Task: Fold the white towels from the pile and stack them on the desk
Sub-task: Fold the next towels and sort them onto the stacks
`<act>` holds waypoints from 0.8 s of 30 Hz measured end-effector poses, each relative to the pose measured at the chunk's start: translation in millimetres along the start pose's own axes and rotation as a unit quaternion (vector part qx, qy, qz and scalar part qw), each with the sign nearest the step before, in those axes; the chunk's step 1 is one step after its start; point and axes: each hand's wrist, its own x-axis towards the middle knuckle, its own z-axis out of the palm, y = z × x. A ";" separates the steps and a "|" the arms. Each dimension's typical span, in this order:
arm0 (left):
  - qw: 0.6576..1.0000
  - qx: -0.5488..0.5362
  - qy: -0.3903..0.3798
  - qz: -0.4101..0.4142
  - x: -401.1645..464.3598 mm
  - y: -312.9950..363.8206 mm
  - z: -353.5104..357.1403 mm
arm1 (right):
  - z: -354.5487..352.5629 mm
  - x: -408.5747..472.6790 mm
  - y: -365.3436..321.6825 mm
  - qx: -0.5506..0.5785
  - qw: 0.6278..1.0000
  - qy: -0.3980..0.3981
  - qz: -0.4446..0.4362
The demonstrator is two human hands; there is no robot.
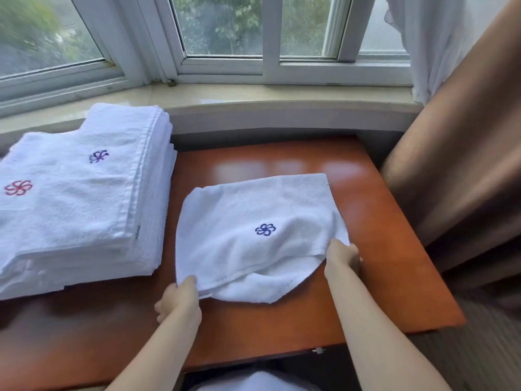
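Observation:
A white towel [248, 215] with a blue flower emblem lies partly folded on the reddish-brown desk [380, 249]. Its upper layer is lifted at the near edge. My left hand [180, 296] pinches the near-left corner of that layer. My right hand [342, 256] grips the near-right corner. A tall stack of folded white towels [84, 198] with red and blue emblems sits on the left of the desk. More white cloth [253, 382] shows below the desk's near edge.
A window and stone sill [253, 94] run along the back. A brown curtain [456, 179] hangs at the right, close to the desk's right edge. Bare desk surface lies right of the towel and in front of it.

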 end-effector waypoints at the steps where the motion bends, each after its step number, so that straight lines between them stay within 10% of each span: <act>1: 1.000 0.015 -0.003 -0.026 -0.9 -4.3 -1.7 | 0.5 0.5 -2.0 0.019 0.999 -0.044 0.001; 6: 0.966 -0.185 -0.150 -0.100 0.3 -0.8 -5.2 | 0.3 -5.2 -16.0 0.129 0.974 -0.179 0.056; 12: 0.931 -0.152 -0.321 -0.080 -4.1 -3.8 -11.5 | 4.3 -12.5 4.3 0.063 0.962 -0.263 0.045; 19: 0.856 -0.374 -0.356 0.000 -2.9 24.8 -30.5 | -23.6 -18.4 -11.8 0.200 0.972 -0.021 -0.122; 24: 0.797 -0.473 -0.361 -0.102 -8.5 -5.2 -37.8 | -56.3 -14.6 23.9 0.135 0.985 0.039 -0.095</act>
